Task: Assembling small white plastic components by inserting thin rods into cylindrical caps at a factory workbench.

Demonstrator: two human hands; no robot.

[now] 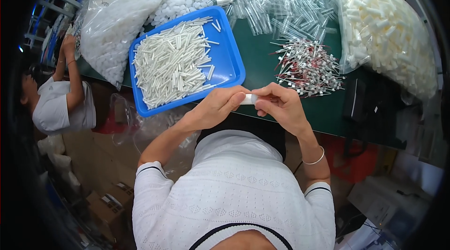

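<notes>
My left hand (213,108) closes around a short white tube (246,99), its thumb along the near side. Thumb and fingers of my right hand (282,108) pinch the same piece at its other end, where a paler, translucent part shows. Most of the piece is hidden by my fingers. Just left of my hands lies a blue tray (237,64) with many thin white sticks (171,60). Beyond my right hand is a heap of small white parts with red wires (307,68).
Clear plastic tubes (281,1) are piled at the back of the green table (255,53). A bag of white caps (110,25) stands left, a bag of cream cylinders (386,29) right. A black box (355,100) sits at right. Another person (65,100) is at far left.
</notes>
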